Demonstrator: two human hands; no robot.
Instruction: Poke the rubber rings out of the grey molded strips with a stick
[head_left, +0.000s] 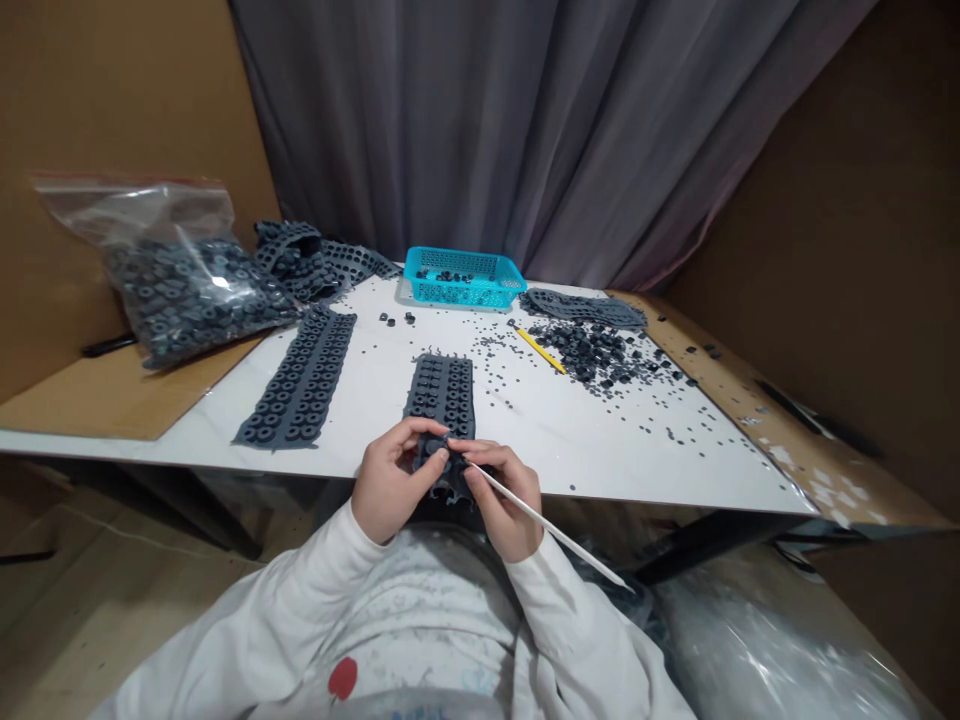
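Observation:
A dark grey moulded rubber sheet (444, 385) with rows of round rings lies on the table, its near end over the front edge. My left hand (391, 478) pinches that near end between thumb and fingers. Between the thumb and fingers of my right hand (511, 498) is a thin white stick (559, 535); its tip meets the sheet close to my left fingertips, and its far end points down to the right. The exact contact at the tip is hidden by my fingers.
Another ring sheet (296, 385) lies left. A zip bag of rings (199, 290) stands behind it. At the back is a blue basket (465, 292) holding small dark parts. To the right are a yellow stick (538, 350), a pile of dark pieces (592, 352) and a folded sheet (585, 308).

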